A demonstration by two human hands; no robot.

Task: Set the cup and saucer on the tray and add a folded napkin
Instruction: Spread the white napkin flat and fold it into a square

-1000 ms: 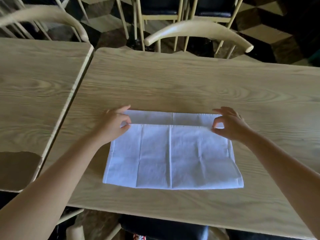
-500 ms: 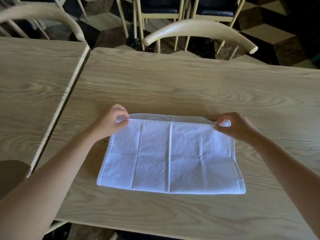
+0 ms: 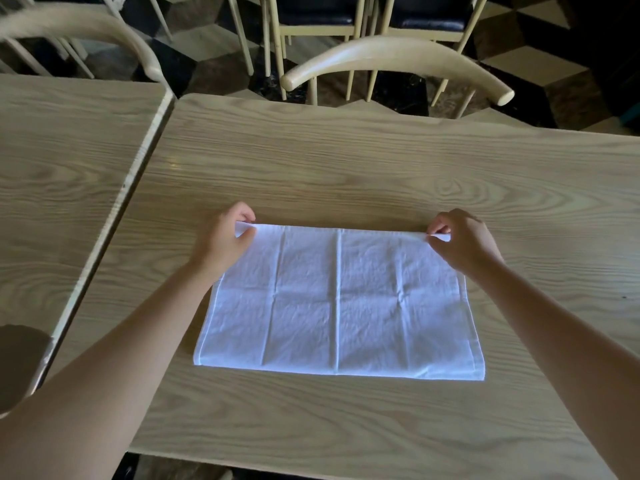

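The napkin (image 3: 337, 301), white and creased, lies flat on a pale wood-grain table (image 3: 346, 161) beside a second table (image 3: 62, 161), curved-back chairs (image 3: 394, 60) on a chequered floor beyond. The left hand (image 3: 221, 242) pinches its far left corner, the right hand (image 3: 462, 240) its far right corner

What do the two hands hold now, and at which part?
Both hold the white napkin: the left hand pinches its far left corner, the right hand its far right corner.
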